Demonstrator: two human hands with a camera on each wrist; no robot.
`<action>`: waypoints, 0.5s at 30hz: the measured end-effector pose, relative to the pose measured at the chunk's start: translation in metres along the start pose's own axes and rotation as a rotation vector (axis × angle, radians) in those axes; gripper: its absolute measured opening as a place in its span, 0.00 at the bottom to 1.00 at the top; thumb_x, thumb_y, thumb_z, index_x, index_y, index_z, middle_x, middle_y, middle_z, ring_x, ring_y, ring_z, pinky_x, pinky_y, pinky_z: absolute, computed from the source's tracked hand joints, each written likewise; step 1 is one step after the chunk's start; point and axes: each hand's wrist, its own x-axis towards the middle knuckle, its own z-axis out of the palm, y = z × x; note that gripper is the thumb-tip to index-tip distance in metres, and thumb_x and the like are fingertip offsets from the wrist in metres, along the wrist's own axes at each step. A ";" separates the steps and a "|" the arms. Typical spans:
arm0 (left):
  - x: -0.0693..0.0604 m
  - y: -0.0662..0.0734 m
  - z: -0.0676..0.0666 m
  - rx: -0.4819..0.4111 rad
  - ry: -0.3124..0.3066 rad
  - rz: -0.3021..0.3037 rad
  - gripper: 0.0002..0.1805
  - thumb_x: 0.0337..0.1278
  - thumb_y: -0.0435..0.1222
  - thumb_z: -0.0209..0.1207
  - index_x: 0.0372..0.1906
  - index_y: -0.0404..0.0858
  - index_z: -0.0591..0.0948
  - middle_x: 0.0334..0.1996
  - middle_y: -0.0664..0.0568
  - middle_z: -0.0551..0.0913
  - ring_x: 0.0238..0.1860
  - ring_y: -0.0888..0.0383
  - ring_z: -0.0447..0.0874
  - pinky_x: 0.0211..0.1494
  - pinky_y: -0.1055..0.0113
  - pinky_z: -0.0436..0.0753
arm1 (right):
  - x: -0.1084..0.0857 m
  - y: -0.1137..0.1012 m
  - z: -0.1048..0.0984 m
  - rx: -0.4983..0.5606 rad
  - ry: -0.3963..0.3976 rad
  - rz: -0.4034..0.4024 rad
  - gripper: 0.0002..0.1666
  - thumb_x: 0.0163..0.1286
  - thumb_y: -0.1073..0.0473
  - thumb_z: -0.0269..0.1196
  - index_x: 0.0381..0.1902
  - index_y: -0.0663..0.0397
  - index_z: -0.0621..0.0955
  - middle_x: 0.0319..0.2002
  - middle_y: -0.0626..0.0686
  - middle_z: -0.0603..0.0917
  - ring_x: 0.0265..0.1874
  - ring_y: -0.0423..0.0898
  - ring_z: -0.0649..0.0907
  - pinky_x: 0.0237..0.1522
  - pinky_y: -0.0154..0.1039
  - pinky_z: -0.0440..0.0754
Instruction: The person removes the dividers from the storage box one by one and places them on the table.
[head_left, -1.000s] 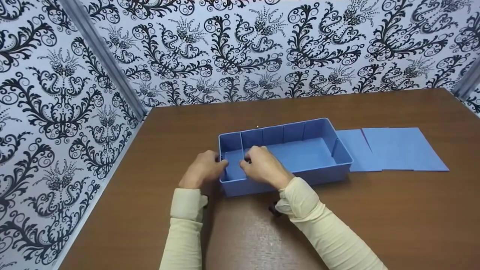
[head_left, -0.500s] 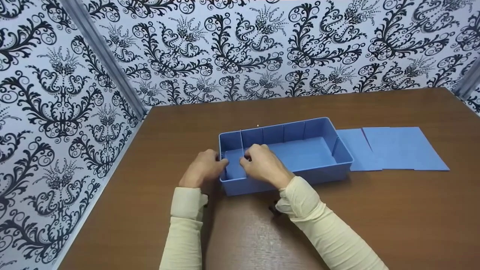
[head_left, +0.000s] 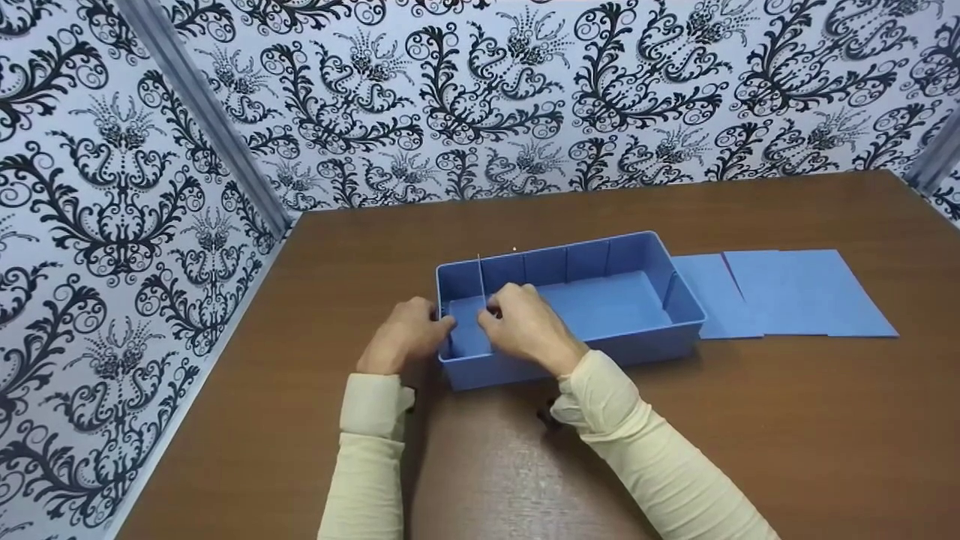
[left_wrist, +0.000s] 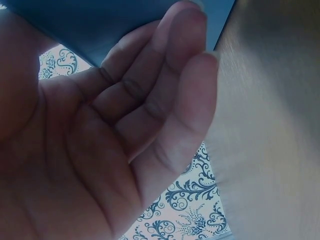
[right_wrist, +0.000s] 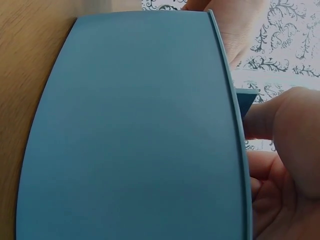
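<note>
A long blue plastic box [head_left: 637, 347] stands on the table, with slots along its walls. Near its left end a thin blue divider [head_left: 481, 277] crosses it, its far corner jutting a little above the rim. My right hand [head_left: 529, 330] reaches over the near wall and pinches this divider; in the right wrist view the divider's corner [right_wrist: 245, 100] shows beside the thumb. With the thumb inside and the fingers outside, my left hand [head_left: 405, 337] holds the left end wall. The left wrist view shows those fingers [left_wrist: 190, 95] against the box's outside.
Several flat blue panels [head_left: 810, 292] lie overlapping on the brown table [head_left: 337, 262] to the right of the box. Patterned walls [head_left: 487, 97] bound the table at the back and left.
The divider has risen slightly, its far corner now standing above the box rim. Both hands keep almost the same places.
</note>
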 end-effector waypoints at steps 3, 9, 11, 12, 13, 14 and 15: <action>0.000 0.000 -0.001 0.003 0.003 0.009 0.19 0.70 0.44 0.54 0.52 0.34 0.81 0.32 0.47 0.79 0.33 0.53 0.79 0.34 0.63 0.75 | 0.000 0.000 -0.001 -0.003 0.014 -0.022 0.22 0.69 0.60 0.58 0.13 0.49 0.75 0.12 0.43 0.68 0.11 0.38 0.68 0.15 0.33 0.62; 0.000 -0.001 -0.001 0.038 0.017 0.040 0.17 0.69 0.44 0.54 0.47 0.34 0.82 0.29 0.48 0.77 0.31 0.53 0.78 0.34 0.62 0.74 | -0.001 0.000 -0.002 -0.003 0.058 -0.094 0.23 0.67 0.62 0.58 0.10 0.49 0.72 0.10 0.41 0.66 0.10 0.37 0.66 0.15 0.33 0.60; 0.000 -0.001 -0.001 0.028 0.012 0.034 0.17 0.70 0.44 0.54 0.48 0.34 0.82 0.31 0.48 0.78 0.33 0.53 0.78 0.36 0.61 0.75 | -0.001 0.000 -0.002 0.006 0.059 -0.088 0.22 0.67 0.62 0.58 0.11 0.48 0.73 0.11 0.41 0.67 0.10 0.37 0.66 0.15 0.33 0.61; 0.000 -0.001 -0.001 0.023 0.010 0.030 0.17 0.70 0.44 0.54 0.49 0.34 0.82 0.31 0.48 0.78 0.33 0.53 0.78 0.37 0.61 0.75 | -0.001 0.000 -0.002 0.009 0.060 -0.085 0.22 0.67 0.62 0.58 0.12 0.49 0.73 0.11 0.41 0.67 0.10 0.37 0.67 0.15 0.33 0.61; -0.001 -0.001 -0.001 0.020 0.008 0.028 0.18 0.70 0.44 0.54 0.50 0.35 0.82 0.32 0.47 0.79 0.34 0.52 0.79 0.38 0.60 0.76 | -0.001 0.000 -0.002 0.010 0.060 -0.081 0.22 0.68 0.62 0.58 0.12 0.49 0.74 0.11 0.41 0.68 0.10 0.37 0.67 0.15 0.33 0.62; -0.001 -0.001 -0.001 0.017 0.008 0.025 0.18 0.70 0.44 0.54 0.50 0.35 0.82 0.33 0.47 0.79 0.35 0.52 0.79 0.39 0.60 0.76 | -0.001 -0.001 -0.002 0.012 0.060 -0.077 0.22 0.68 0.62 0.58 0.12 0.49 0.75 0.11 0.41 0.68 0.10 0.37 0.67 0.15 0.33 0.62; -0.001 -0.001 -0.001 0.017 0.009 0.025 0.18 0.70 0.44 0.54 0.50 0.35 0.82 0.33 0.47 0.79 0.35 0.52 0.79 0.39 0.60 0.76 | -0.001 -0.001 -0.002 0.012 0.062 -0.077 0.21 0.68 0.62 0.58 0.12 0.49 0.75 0.11 0.41 0.68 0.11 0.37 0.67 0.15 0.33 0.62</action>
